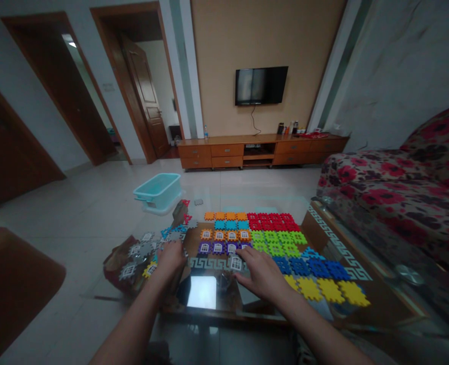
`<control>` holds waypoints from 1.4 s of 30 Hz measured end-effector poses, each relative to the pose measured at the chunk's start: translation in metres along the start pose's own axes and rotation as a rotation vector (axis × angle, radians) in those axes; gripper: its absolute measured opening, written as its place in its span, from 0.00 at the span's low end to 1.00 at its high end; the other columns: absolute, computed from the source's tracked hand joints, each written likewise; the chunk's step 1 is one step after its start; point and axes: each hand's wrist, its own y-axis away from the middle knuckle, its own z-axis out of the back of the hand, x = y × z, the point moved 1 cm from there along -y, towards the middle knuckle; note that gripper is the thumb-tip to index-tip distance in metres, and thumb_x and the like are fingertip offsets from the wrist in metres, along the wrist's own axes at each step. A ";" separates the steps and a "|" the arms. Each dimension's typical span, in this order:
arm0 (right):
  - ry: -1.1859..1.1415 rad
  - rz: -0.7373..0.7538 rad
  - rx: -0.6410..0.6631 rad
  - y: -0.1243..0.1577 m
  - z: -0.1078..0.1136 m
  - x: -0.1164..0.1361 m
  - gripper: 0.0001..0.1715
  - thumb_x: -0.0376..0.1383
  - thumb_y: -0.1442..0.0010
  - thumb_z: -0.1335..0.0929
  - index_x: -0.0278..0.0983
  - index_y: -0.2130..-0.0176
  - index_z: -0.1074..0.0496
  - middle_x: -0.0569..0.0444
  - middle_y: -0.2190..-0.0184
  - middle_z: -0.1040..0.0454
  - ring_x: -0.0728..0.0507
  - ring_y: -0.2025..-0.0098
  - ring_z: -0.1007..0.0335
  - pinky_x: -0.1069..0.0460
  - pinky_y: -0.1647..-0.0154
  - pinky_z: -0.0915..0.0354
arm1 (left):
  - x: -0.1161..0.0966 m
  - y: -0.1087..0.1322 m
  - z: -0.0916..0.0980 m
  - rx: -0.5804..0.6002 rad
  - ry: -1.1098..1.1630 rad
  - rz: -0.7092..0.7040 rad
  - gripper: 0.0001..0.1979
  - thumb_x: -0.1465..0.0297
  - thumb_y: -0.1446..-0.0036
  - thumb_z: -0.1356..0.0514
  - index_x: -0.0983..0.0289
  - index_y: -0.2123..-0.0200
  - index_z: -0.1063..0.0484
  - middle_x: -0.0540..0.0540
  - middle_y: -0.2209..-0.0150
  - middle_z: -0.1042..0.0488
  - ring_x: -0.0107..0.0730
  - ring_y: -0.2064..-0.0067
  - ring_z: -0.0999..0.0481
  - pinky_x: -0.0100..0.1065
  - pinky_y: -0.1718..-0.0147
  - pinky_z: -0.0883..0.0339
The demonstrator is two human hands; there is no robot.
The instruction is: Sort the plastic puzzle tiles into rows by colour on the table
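The right hand (260,274) lies low over the glass surface (380,299), its fingers (243,252) spread and stretched forward. Its thumb side touches the grey window tile (235,263), which lies flat at the near edge of the laid pieces, and the longest fingertips reach the purple row (217,248) just beyond that tile. Nothing is pinched. Left of the grey window tile, the left hand (170,258) is curled, knuckles up, at the rim of a loose pile of tiles (141,253). Whether those fingers close on a piece I cannot tell from where I stand.

Beyond and right of the grey window tile the pieces are joined in bands: the orange row (224,235), green tiles (279,242), red tiles (272,221) farthest off, then blue tiles (311,266) and yellow tiles (327,290) toward the right front. On the near side of the tile the glass is bare except for a bright rectangle (201,291), either a screen or glare, lying between the forearms.

Far beyond the tile to the left, a teal basin (158,190) sits on open floor. Well to the right stands a flowered sofa (399,187).
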 end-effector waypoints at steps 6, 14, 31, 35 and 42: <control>-0.004 -0.014 0.011 0.000 0.003 0.001 0.29 0.42 0.45 0.28 0.38 0.45 0.32 0.43 0.48 0.27 0.34 0.47 0.31 0.41 0.47 0.36 | -0.001 -0.006 -0.004 -0.055 0.157 -0.048 0.18 0.69 0.53 0.37 0.67 0.57 0.29 0.64 0.51 0.30 0.43 0.52 0.27 0.35 0.52 0.37; -0.037 -0.058 0.005 -0.001 0.005 -0.004 0.26 0.43 0.45 0.28 0.39 0.48 0.30 0.44 0.50 0.26 0.34 0.48 0.30 0.40 0.47 0.36 | -0.023 -0.003 -0.005 -0.095 0.840 -0.015 0.11 0.70 0.54 0.37 0.64 0.65 0.31 0.51 0.69 0.28 0.33 0.67 0.27 0.32 0.65 0.35; -0.723 -0.375 -0.134 -0.015 0.002 -0.003 0.23 0.37 0.49 0.27 0.36 0.53 0.30 0.47 0.56 0.25 0.45 0.66 0.28 0.47 0.60 0.31 | -0.099 0.065 0.007 0.405 1.826 0.212 0.12 0.77 0.54 0.30 0.66 0.66 0.29 0.56 0.67 0.24 0.30 0.69 0.23 0.33 0.68 0.25; -0.708 -0.337 -0.192 -0.014 0.006 -0.006 0.24 0.37 0.49 0.27 0.37 0.53 0.31 0.48 0.56 0.25 0.44 0.65 0.28 0.47 0.61 0.31 | -0.101 0.066 0.005 0.407 1.806 0.237 0.08 0.80 0.49 0.35 0.67 0.65 0.30 0.57 0.67 0.23 0.29 0.69 0.23 0.33 0.67 0.24; -0.447 -0.049 -0.291 -0.009 0.017 -0.002 0.24 0.32 0.49 0.29 0.39 0.51 0.32 0.48 0.54 0.30 0.41 0.55 0.31 0.44 0.53 0.33 | -0.102 0.068 0.005 0.520 1.844 0.194 0.06 0.79 0.44 0.39 0.67 0.62 0.28 0.58 0.65 0.22 0.29 0.67 0.21 0.33 0.65 0.24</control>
